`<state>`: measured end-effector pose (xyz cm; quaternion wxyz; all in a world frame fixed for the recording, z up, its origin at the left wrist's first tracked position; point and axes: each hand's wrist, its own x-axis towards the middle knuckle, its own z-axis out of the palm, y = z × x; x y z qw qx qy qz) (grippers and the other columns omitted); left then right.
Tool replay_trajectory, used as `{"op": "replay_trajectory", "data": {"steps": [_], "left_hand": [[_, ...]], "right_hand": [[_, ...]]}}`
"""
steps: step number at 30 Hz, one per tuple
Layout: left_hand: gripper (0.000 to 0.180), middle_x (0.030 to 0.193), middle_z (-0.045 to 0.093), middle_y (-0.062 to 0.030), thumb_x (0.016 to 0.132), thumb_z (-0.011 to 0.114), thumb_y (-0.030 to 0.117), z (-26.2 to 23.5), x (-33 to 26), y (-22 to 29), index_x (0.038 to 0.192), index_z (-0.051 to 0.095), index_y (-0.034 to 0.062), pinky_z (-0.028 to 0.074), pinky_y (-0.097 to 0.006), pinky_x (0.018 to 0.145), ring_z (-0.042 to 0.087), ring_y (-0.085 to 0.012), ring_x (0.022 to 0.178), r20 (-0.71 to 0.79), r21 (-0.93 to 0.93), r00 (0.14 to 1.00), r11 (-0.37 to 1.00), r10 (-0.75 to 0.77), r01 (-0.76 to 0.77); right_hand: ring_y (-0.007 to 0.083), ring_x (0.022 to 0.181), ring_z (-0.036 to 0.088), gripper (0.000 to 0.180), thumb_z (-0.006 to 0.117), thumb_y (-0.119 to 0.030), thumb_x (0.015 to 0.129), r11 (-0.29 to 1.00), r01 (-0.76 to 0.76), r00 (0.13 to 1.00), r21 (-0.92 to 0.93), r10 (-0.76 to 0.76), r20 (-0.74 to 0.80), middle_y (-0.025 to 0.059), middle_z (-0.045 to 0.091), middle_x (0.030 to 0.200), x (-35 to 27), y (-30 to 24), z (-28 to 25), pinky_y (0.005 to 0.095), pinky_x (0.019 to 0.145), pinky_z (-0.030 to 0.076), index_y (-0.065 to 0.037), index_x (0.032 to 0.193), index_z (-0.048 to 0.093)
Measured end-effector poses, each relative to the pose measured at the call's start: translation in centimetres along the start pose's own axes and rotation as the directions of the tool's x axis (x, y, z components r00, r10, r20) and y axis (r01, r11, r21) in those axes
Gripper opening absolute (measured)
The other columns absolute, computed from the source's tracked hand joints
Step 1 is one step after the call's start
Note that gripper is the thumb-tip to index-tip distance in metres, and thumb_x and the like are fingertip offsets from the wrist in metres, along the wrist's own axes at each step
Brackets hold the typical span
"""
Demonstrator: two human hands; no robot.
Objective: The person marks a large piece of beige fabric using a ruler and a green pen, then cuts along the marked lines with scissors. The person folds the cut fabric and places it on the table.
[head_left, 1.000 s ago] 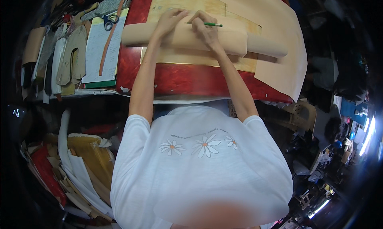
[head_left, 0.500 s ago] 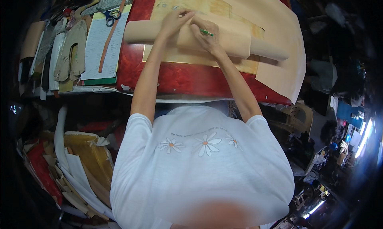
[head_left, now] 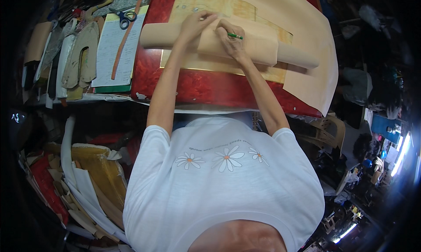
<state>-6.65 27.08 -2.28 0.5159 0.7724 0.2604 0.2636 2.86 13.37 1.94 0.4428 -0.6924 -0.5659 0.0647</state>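
A large tan sheet, like leather or thick paper, lies over the worktable with a rolled or folded part (head_left: 258, 46) running across in front of me. My right hand (head_left: 230, 40) rests on this part, closed around a slim green pencil (head_left: 235, 35) whose tip is hidden. Just left of it, my left hand (head_left: 195, 27) lies over the same tan material, fingers reaching right and bent together toward the thumb. Whatever is between those fingertips is too small to make out. A narrow gap separates the two hands.
Beneath the sheet are a yellowish board (head_left: 193, 64) and a red tabletop (head_left: 210, 85). At left, scissors (head_left: 126, 17) and an orange-brown strip (head_left: 119, 52) lie on a written pad (head_left: 105, 63), beside grey cut-out templates (head_left: 81, 59). Material scraps (head_left: 92, 182) are stacked below the table.
My right hand, with the pencil, has shifted slightly right, away from the left fingertips. My left hand stays nearly in place. The whole view has moved a little.
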Motion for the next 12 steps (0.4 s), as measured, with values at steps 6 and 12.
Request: {"op": "replay_trajectory", "data": {"steps": [6, 12], "left_hand": [[0.040, 0.096, 0.070, -0.0068, 0.087, 0.062, 0.039, -0.01, -0.26, 0.60, 0.108, 0.068, 0.0050, 0.048, -0.028, 0.079, 0.064, -0.0160, 0.088, 0.004, -0.031, 1.000, 1.000, 0.002, -0.002], [0.041, 0.099, 0.070, -0.0081, 0.088, 0.061, 0.040, 0.12, 0.14, 0.06, 0.108, 0.068, 0.0051, 0.048, -0.029, 0.081, 0.065, -0.0187, 0.089, -0.003, 0.009, 1.000, 1.000, 0.013, -0.013]], "right_hand": [[0.0308, 0.059, 0.058, 0.012, 0.051, -0.014, 0.082, 0.999, 0.020, 1.000, -0.049, -0.021, -0.022, 0.0162, 0.055, 0.063, -0.02, 0.05, 0.13, 0.0388, 0.059, 0.045, -0.004, 0.078, 0.056], [0.0291, 0.060, 0.061, 0.011, 0.052, -0.016, 0.082, 0.999, -0.036, 0.997, 0.014, 0.037, -0.071, 0.0173, 0.057, 0.065, 0.25, 0.82, 0.28, 0.0424, 0.060, 0.047, -0.006, 0.084, 0.055]]}}
